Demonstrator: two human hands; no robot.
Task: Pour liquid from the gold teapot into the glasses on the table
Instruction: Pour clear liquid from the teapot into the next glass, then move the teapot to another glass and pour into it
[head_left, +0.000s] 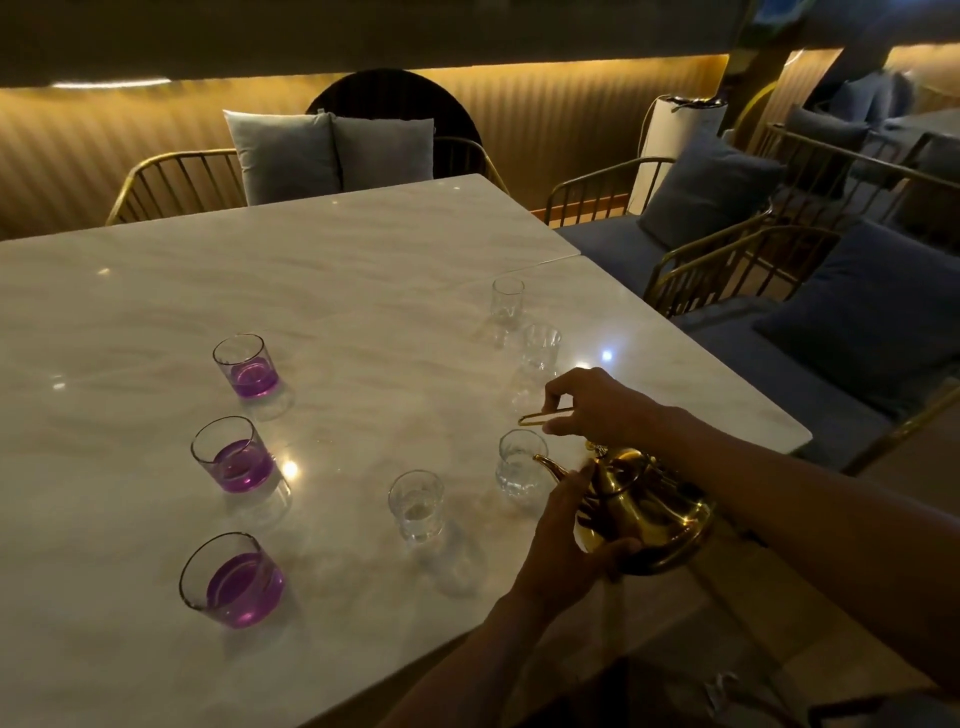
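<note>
At lower right of the frame I see my right hand (597, 408) pinching the teapot's (644, 512) thin gold handle, while my left hand (566, 540) cups its body, fingers curled round it. The spout sits over a clear glass (521, 470). Three purple glasses (244, 467) stand at left on the worktop (337, 270).

Two bare forearms, no sleeves or jewellery in view, left hand (563, 525), right hand (597, 402).
</note>
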